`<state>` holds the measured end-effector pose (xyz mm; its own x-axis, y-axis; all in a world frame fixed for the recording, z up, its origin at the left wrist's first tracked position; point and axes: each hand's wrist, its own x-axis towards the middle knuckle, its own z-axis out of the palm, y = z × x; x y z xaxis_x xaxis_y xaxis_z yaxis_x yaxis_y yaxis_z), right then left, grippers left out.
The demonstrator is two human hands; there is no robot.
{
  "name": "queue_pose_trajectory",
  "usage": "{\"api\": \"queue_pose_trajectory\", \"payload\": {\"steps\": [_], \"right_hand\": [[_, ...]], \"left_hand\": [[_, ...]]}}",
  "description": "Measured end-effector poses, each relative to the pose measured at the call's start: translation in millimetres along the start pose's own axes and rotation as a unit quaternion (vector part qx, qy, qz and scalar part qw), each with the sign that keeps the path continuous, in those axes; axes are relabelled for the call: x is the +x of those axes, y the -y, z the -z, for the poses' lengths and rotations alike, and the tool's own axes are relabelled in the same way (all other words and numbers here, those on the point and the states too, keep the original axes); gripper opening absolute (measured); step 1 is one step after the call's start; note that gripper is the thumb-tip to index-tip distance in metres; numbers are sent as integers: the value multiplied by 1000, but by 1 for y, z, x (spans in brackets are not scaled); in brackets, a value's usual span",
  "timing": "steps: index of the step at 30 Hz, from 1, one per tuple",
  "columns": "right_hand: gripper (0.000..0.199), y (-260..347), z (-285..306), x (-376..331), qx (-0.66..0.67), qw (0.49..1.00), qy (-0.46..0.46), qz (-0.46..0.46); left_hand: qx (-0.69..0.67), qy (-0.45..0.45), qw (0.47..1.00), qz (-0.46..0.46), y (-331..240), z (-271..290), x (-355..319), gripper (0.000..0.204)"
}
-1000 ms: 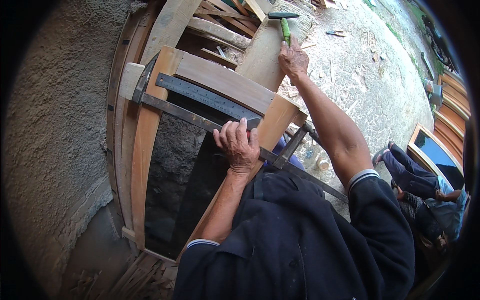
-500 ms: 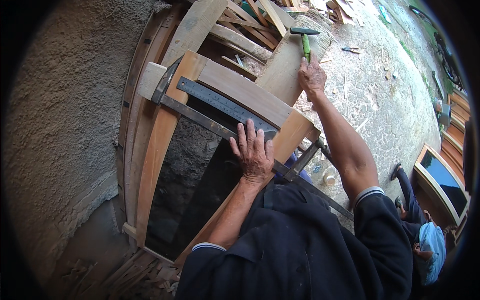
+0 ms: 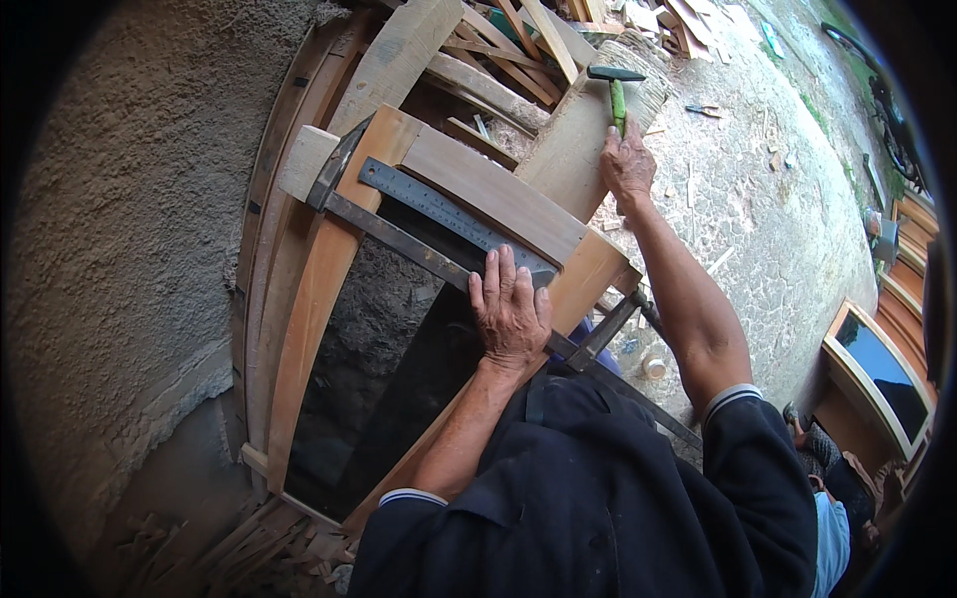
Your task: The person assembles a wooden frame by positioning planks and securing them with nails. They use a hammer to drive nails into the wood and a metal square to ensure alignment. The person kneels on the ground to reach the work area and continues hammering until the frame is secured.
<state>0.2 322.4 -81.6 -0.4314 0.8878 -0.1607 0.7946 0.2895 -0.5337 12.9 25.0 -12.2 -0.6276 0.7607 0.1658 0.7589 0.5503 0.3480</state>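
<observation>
A wooden frame with a dark glossy pane [image 3: 349, 399] lies before me, and its pale wooden end rail [image 3: 488, 186] is on the far side. Along that rail rests a metal ruler [image 3: 429, 207]. My left hand [image 3: 513, 317] lies flat with its fingers stretched out, fingertips on the ruler's near end and beside the steel bar of a clamp [image 3: 399, 239]. That clamp spans the frame from side to side. To the right, my right hand [image 3: 628, 164] is closed around the green handle of a hammer [image 3: 617, 95], its dark head pointing away from me above a thick wooden beam [image 3: 568, 154].
A rough wall [image 3: 150, 219] rises at the left, with long boards leaning by it. Wood offcuts [image 3: 508, 45] are heaped at the far side. Pliers [image 3: 705, 110] and a small round container [image 3: 654, 367] lie on the ground. A person [image 3: 832, 538] is at the lower right.
The view has shifted slightly. The hammer and my right hand have come a little nearer. The person at the right has moved lower in the picture. My left hand keeps its place.
</observation>
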Motion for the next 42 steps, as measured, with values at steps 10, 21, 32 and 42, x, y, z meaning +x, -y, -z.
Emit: {"api": "queue_pose_trajectory", "payload": {"steps": [10,21,32,42], "right_hand": [[52,4,3,-1,-14,1000,-1,0],[52,7,5,-3,-20,1000,1,7],[54,10,9,-4,-9,1000,22,-13],[51,9,5,-5,-19,1000,-9,20]], "left_hand": [[-13,-3,1000,8,1,-1,0,37],[-10,-2,1000,6,2,-2,-3,40],[-23,0,1000,7,1,-1,-1,38],[-24,9,1000,12,1,-2,-3,39]]}}
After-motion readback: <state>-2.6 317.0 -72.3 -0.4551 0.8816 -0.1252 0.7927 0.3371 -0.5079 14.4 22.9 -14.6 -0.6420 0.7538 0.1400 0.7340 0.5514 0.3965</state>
